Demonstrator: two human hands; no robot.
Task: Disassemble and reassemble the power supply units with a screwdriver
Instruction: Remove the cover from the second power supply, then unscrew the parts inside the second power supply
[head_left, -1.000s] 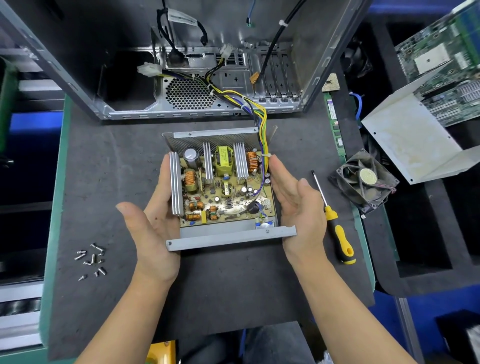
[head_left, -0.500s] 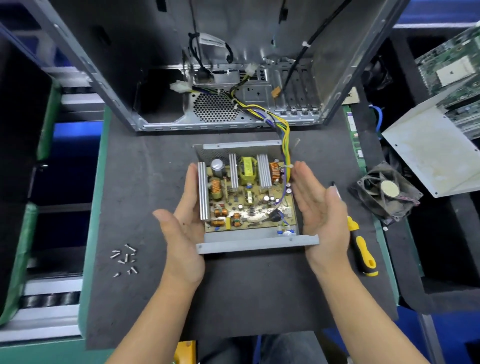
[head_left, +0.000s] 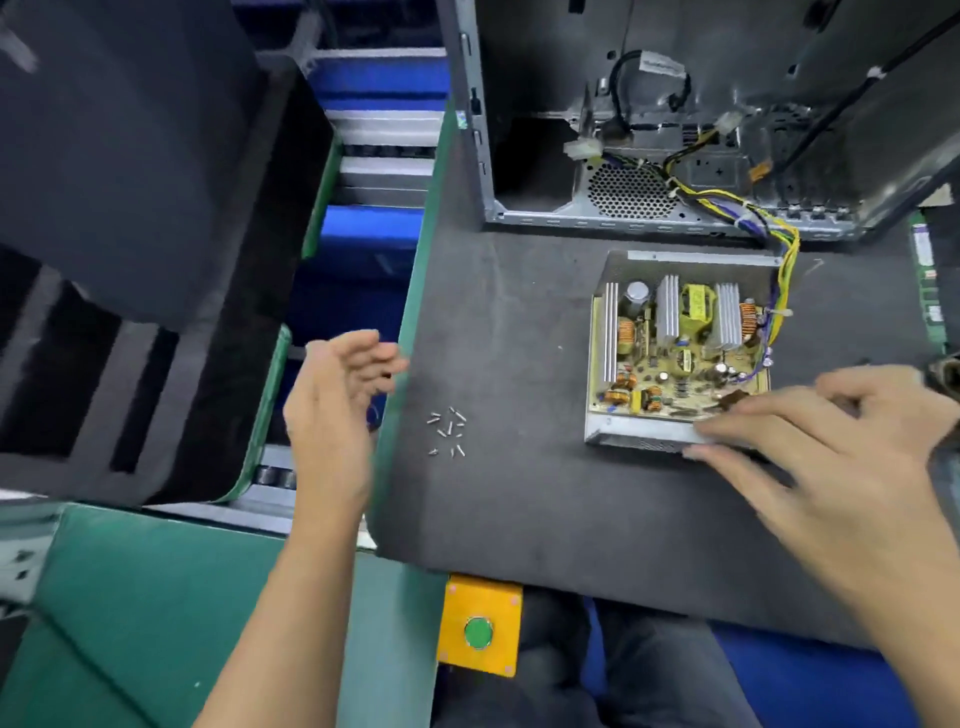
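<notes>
My left hand has let go of the power supply unit, fingers loosely spread past the mat's nine o'clock edge. My right hand's straight fingers still press its near rim. Screws lie between.

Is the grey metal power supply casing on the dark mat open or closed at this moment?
Open. The grey metal power supply casing has no top cover: its yellow circuit board, silver heatsinks and copper coils are exposed.

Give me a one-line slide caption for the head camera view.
Right hand rests on the opened grey metal power supply; left hand hangs open beyond the loose silver screws.
</notes>
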